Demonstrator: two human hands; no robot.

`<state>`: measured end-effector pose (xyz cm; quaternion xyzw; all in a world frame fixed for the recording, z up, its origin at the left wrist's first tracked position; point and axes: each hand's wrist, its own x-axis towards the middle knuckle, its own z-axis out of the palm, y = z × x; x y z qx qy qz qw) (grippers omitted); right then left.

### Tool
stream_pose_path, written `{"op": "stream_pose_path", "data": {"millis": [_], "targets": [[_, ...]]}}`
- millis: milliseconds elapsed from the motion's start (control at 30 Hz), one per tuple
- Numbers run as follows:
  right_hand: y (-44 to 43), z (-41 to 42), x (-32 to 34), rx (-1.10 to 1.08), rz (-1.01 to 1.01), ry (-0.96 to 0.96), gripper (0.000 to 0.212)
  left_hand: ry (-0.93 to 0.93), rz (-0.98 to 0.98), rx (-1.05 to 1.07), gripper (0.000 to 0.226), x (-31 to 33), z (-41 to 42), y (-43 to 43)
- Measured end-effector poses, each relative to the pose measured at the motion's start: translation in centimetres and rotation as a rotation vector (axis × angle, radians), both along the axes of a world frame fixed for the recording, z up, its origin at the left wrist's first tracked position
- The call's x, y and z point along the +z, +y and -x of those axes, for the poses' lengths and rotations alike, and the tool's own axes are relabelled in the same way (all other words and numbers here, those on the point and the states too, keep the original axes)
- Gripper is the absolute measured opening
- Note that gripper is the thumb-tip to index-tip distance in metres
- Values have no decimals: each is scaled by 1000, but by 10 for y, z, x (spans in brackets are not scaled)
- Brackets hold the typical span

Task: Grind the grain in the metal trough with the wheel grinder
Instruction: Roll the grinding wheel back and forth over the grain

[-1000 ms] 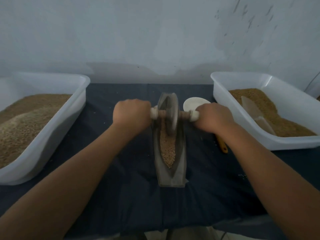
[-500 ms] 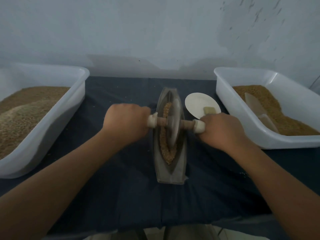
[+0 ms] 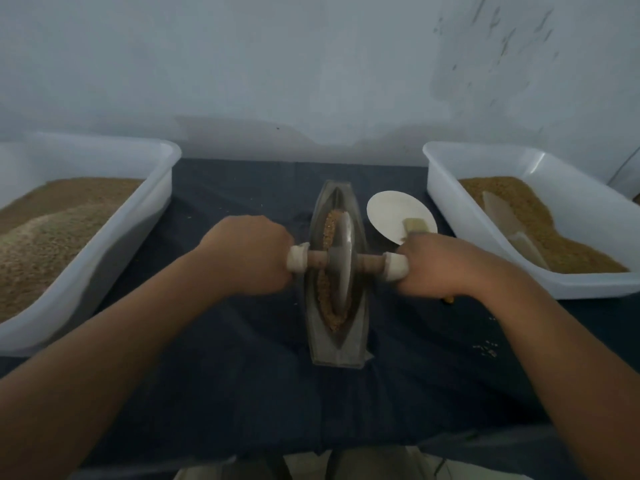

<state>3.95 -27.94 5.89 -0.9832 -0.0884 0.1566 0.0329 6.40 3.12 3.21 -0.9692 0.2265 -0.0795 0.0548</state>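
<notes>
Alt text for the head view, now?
The left hand and right hand grip the handles of the wheel grinder, standing in the grain of the metal trough on a dark cloth. A left tub and right tub of grain flank it.

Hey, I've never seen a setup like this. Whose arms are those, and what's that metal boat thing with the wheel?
The one picture comes from a camera worn on a person's head, looking down at their own arms. There is no machine here. The left hand and right hand each grip one end of a wooden rod that passes through a metal wheel. The wheel stands in a narrow metal trough holding grain, for crushing it. The trough rests on a dark cloth. A left tub and a right tub, both white, hold more grain, and a white plate lies beside the trough.
</notes>
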Motion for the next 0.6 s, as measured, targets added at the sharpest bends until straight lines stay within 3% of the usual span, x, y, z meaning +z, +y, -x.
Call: {"op": "stream_pose_path", "data": {"millis": [133, 267, 367, 500, 600], "targets": [[12, -38, -7, -82, 157, -344, 20, -60, 56, 152, 30, 2, -32, -19], [24, -69, -1, -160, 187, -402, 18, -52, 84, 214, 27, 10, -58, -32], [17, -53, -2, -106, 141, -339, 17, -41, 57, 174, 26, 13, -40, -29], [2, 3, -3, -9, -22, 0, 26, -45, -15, -2, 22, 11, 5, -7], [-3, 14, -11, 0, -45, -53, 27, -92, -45, -28, 26, 6, 9, -2]]}}
